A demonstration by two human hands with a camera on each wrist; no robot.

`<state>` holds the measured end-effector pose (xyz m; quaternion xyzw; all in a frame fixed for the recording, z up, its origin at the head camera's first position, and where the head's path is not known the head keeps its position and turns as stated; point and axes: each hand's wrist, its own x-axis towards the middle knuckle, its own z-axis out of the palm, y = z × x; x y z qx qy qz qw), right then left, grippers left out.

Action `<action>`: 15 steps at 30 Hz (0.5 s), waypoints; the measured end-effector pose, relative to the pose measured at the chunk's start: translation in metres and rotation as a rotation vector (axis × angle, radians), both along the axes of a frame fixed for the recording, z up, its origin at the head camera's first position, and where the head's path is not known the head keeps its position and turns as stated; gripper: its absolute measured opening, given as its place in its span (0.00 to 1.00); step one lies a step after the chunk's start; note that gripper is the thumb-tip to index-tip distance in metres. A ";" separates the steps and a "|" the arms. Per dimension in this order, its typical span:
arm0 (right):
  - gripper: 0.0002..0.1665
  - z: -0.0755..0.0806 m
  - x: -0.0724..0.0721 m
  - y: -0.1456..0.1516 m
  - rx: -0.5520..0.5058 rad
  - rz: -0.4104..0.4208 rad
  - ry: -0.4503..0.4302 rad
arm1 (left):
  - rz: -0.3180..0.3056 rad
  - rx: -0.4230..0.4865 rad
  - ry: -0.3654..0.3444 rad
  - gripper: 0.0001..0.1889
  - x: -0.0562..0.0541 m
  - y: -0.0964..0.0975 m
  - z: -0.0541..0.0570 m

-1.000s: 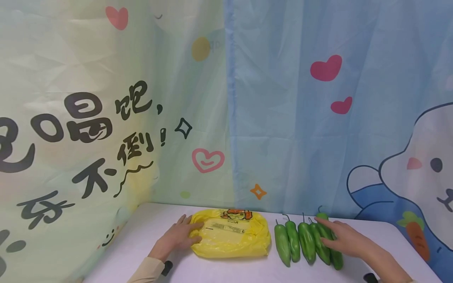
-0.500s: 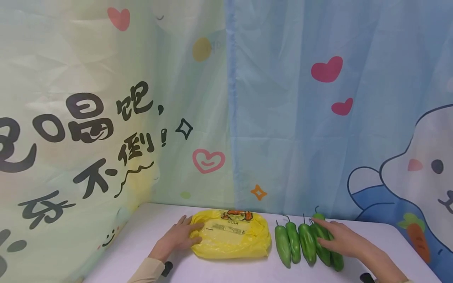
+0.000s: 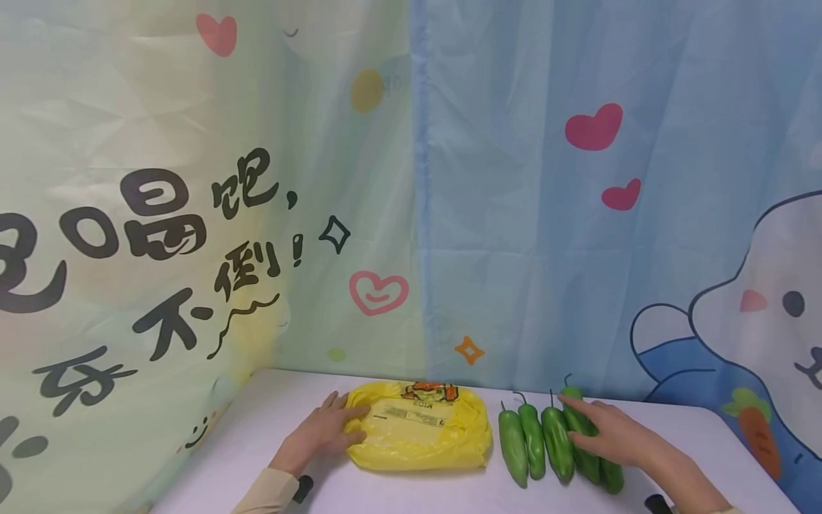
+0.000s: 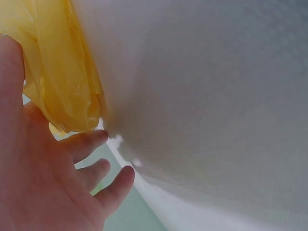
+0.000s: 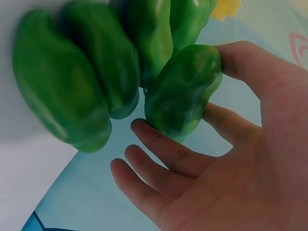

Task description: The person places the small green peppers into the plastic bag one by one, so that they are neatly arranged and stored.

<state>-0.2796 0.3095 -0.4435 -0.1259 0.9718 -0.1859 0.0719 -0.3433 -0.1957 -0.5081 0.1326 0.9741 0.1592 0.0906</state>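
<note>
My right hand (image 3: 613, 432) grips one long green chili pepper (image 5: 185, 89) between thumb and fingers, plain in the right wrist view. It is lifted over the right end of a row of similar chili peppers (image 3: 557, 446), and its curved stem end shows past my fingertips in the head view. At the bag's left end, my left hand (image 3: 324, 428) touches a crumpled yellow plastic bag (image 3: 417, 435) with thumb and forefinger. In the left wrist view the other fingers (image 4: 115, 190) are spread and hold nothing. Print shows on the bag's top.
Everything lies on a white table (image 3: 398, 496), its far edge close to a patterned curtain (image 3: 488, 214). Between the bag and the leftmost pepper there is a narrow gap.
My right hand has shifted slightly left with the held chili pepper, whose stem end now stands nearer the middle of the row. The left hand and the bag have stayed put.
</note>
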 end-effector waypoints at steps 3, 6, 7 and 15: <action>0.42 0.000 -0.001 -0.002 -0.007 0.002 -0.010 | 0.001 0.000 -0.002 0.30 0.000 0.000 0.000; 0.42 0.000 -0.002 -0.004 -0.015 0.001 -0.016 | 0.005 -0.002 -0.001 0.30 0.000 0.000 0.000; 0.42 0.000 -0.002 -0.005 -0.016 0.003 -0.017 | 0.006 -0.003 0.001 0.30 0.000 0.000 0.000; 0.41 -0.003 -0.002 -0.010 -0.018 0.002 -0.004 | 0.008 0.000 0.000 0.30 0.001 0.001 0.000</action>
